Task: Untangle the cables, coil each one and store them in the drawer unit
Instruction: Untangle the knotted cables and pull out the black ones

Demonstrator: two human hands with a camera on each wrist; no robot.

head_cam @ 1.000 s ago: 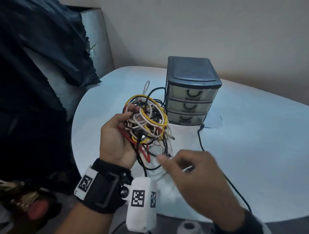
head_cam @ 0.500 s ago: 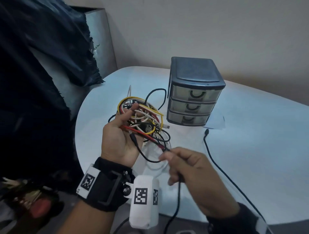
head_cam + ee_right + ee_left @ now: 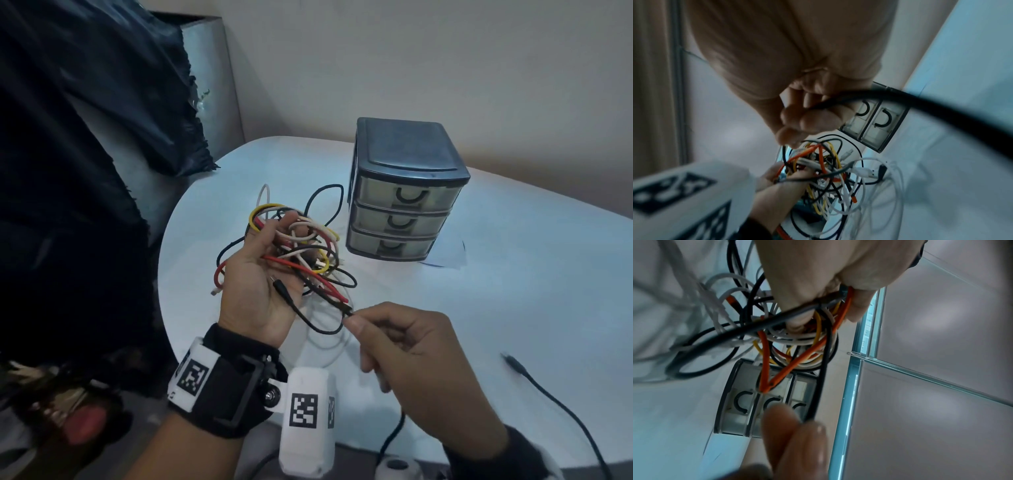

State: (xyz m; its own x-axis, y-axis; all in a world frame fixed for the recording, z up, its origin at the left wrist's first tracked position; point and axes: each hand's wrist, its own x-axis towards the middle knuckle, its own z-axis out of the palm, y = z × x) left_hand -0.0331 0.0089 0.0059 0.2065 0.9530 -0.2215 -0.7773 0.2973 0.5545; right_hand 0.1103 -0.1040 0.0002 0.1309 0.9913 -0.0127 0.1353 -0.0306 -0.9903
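Where dark cloth (image 3: 68, 144) hangs at far left, beside a pale worktop (image 3: 513, 274). Then left hand (image 3: 260, 277), palm up above the worktop edge, fingers curled round a cable tangle (image 3: 301, 253) — yellow, red, white and black strands knotted together, a few loops dangling off the palm, a black plug lying across it. Just right of that, right hand (image 3: 411, 363), thumb and forefinger pinching a black cable (image 3: 318, 327) near its plug end, where it leaves the tangle; remaining fingers curled under. Behind both hands, well apart from them, drawer unit (image 3: 404, 192) standing upright on the worktop, three drawers, all pushed in. At far right, a loose black lead (image 3: 548, 394) — plug end on the worktop, rest trailing off the near edge.
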